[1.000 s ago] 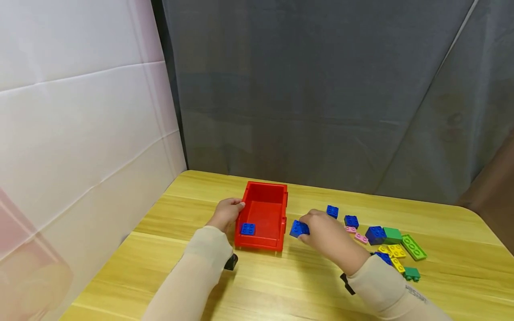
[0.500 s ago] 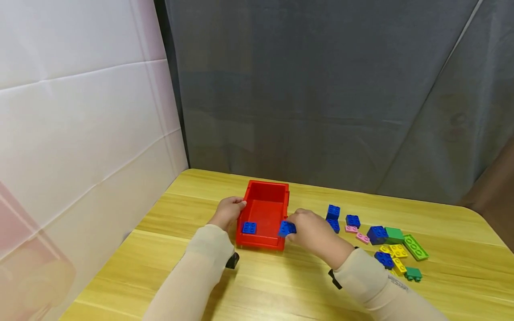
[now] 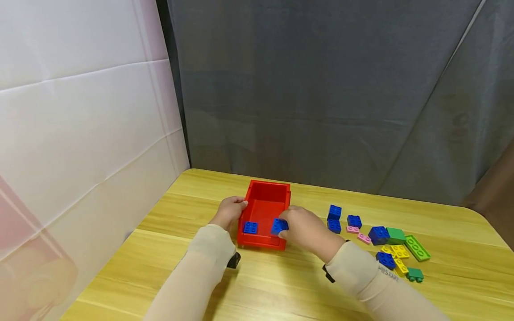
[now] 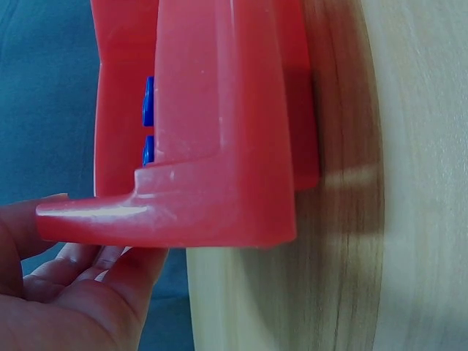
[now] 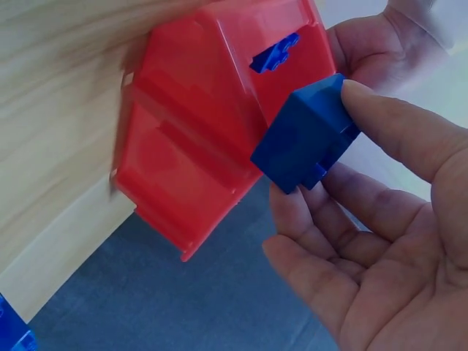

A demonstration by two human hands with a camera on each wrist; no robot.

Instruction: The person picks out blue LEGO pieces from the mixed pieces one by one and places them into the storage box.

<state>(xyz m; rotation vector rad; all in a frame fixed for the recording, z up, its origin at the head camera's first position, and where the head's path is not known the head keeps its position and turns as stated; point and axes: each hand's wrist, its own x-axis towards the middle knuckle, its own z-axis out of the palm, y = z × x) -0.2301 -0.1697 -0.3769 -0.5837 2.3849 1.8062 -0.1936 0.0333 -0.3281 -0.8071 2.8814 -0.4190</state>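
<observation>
Red bin (image 3: 263, 241) and bricks (image 3: 379, 235) on wood-grained table (image 3: 140, 263)

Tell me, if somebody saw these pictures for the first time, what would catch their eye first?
Most likely the bright red bin on the wooden table, with the left hand gripping its left side. Next, perhaps, the blue brick that the right hand pinches at the bin's near right side. Then the scatter of loose bricks in blue, green, yellow and pink, farther right on the table.
</observation>
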